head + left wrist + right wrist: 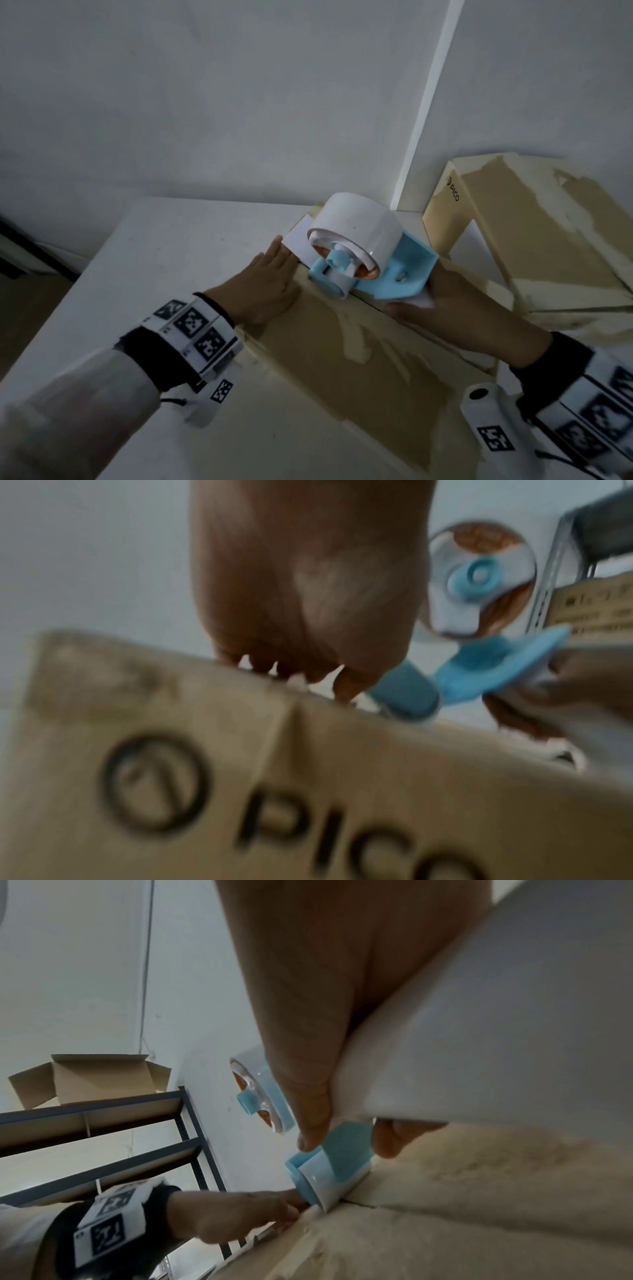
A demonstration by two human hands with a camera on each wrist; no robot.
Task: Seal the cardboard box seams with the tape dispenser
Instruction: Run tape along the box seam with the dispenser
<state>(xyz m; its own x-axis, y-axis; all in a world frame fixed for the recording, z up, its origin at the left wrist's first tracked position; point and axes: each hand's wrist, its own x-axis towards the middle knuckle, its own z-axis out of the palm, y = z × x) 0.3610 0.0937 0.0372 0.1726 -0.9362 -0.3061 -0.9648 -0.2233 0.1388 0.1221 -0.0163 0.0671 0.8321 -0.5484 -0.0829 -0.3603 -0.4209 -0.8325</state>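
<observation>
A brown cardboard box with torn, peeled patches lies on a white table; its top seam runs diagonally. A light-blue tape dispenser carrying a white tape roll sits on the seam near the box's far end. My right hand grips its handle from behind; the dispenser's roller touches the seam. My left hand lies flat on the box top, fingers straight, touching the free white tape end. The left wrist view is blurred and shows the box's printed side.
A second worn cardboard box stands tilted at the right, close behind the dispenser, against the wall. The table's left edge drops to the floor. A dark metal shelf with an open carton stands off to the left.
</observation>
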